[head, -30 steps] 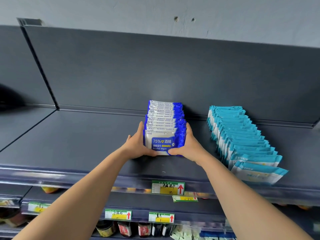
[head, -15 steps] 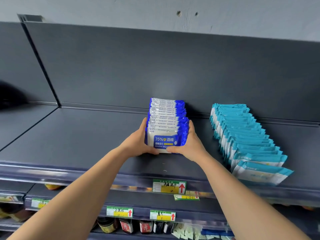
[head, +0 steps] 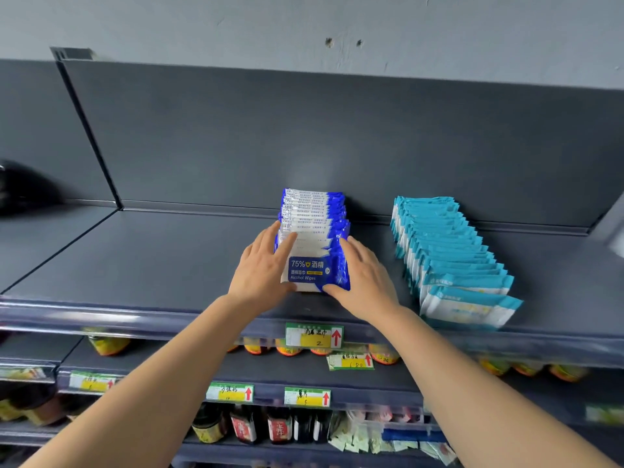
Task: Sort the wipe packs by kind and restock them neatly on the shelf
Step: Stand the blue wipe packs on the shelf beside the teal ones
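Blue wipe packs (head: 314,244) row on shelf (head: 169,258) | L hand (head: 261,265) & R hand (head: 366,282) flank it, arms outstretched | fingers (head: 268,236) straight, pressing sides

Pressed left hand (head: 260,268) and right hand (head: 366,285), fingers straight, against opposite sides of blue alcohol-wipe row (head: 315,214) on shelf (head: 152,258); teal wipe row (head: 445,251) nearby.

dark-blue wipe row (head: 314,238): 1 | teal wipe row (head: 449,251): 1 | hands: 2, left hand (head: 263,268), right hand (head: 364,282) | pack count: unclear
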`<state>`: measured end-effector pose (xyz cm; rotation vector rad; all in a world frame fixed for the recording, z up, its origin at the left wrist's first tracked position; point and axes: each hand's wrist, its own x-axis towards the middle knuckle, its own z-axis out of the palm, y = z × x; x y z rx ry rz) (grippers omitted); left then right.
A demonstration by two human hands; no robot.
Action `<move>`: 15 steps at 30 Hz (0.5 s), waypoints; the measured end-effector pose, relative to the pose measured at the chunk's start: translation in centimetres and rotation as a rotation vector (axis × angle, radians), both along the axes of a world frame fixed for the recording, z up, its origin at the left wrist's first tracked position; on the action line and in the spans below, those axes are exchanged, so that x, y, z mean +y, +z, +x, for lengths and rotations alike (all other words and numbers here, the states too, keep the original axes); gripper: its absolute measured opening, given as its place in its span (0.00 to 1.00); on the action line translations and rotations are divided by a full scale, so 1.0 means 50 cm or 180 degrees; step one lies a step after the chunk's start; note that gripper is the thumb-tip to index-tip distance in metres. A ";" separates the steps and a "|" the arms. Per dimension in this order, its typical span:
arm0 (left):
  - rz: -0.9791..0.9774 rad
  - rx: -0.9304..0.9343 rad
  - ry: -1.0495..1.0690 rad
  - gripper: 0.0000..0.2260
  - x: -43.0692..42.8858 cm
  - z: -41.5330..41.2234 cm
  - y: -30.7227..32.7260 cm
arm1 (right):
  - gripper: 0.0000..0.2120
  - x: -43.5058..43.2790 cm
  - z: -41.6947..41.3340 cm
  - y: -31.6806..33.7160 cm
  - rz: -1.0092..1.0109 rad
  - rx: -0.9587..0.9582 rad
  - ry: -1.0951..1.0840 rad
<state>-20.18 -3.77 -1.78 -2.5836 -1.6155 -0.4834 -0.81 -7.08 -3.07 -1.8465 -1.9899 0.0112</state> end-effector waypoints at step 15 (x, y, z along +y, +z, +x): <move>0.0458 0.0706 -0.0784 0.20 -0.148 -0.005 -0.004 | 0.21 -0.263 -0.065 0.015 -0.0021 -0.0940 -0.1214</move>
